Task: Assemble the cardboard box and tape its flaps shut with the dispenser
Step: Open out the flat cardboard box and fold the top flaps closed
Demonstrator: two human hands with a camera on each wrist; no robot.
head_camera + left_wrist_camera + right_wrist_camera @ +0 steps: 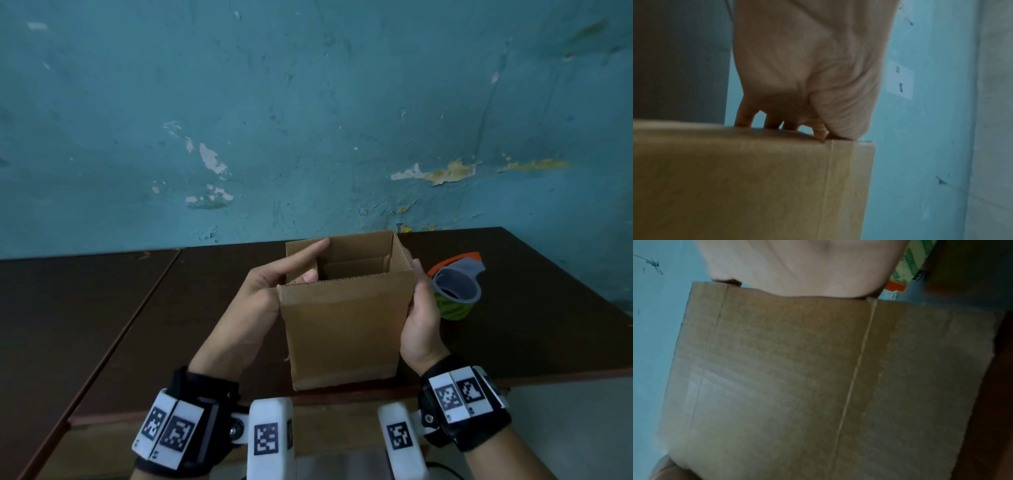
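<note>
A brown cardboard box [346, 329] stands upright near the table's front edge, its top open and the flaps up. My left hand [263, 291] holds the left wall near the rim: thumb tip inside, index finger stretched along the outside. In the left wrist view the fingers [774, 120] reach over the box [746, 186] edge. My right hand [423, 322] lies flat against the right wall, fingers straight; the right wrist view shows its palm [797, 267] above the box [797, 369]. The tape dispenser [455, 291], orange and grey with a green roll, sits just right of the box.
The dark brown table [171, 308] runs back to a teal wall [308, 120] with peeling paint. A seam [137, 308] splits the tabletop on the left. The box's base sits close to the front table edge [342, 397].
</note>
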